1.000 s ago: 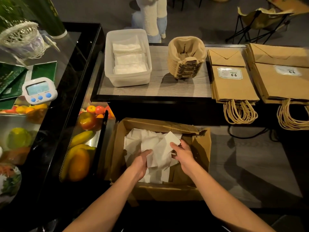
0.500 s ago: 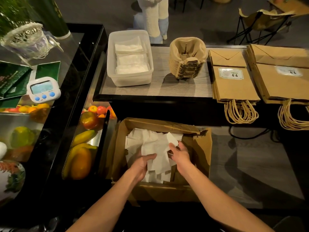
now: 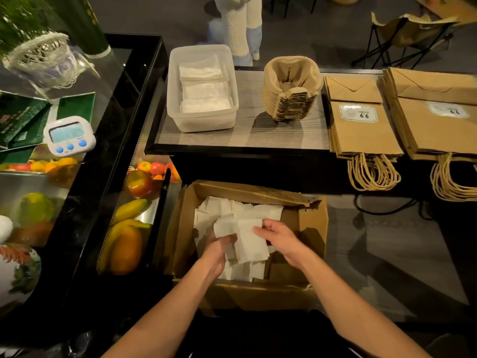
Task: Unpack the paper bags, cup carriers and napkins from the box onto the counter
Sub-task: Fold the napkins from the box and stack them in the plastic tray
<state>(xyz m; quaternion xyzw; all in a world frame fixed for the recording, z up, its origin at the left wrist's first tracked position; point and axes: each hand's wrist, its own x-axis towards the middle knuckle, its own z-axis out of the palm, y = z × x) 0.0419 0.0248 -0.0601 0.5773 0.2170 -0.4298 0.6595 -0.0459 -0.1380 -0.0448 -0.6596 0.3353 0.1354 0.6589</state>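
Note:
An open cardboard box (image 3: 313, 223) sits on the floor below the counter (image 3: 258, 135), with loose white napkins (image 3: 227, 210) inside. Both my hands are in the box. My left hand (image 3: 219, 248) grips a bunch of napkins (image 3: 249, 240) from the left, and my right hand (image 3: 280, 237) holds the same bunch from the right. On the counter stand a clear tub of napkins (image 3: 202, 89), a stack of pulp cup carriers (image 3: 290, 87) and two piles of brown paper bags (image 3: 361, 122) (image 3: 438, 115), their handles hanging over the front edge.
A glass display case (image 3: 124, 202) with fruit is left of the box. A white timer (image 3: 68, 135) and a plant basket (image 3: 41, 58) sit on its top. A person's legs (image 3: 241, 24) and a folding chair (image 3: 410, 29) stand beyond the counter.
Both hands have gathered the loose napkins closer together into one bunch and lifted it slightly within the box.

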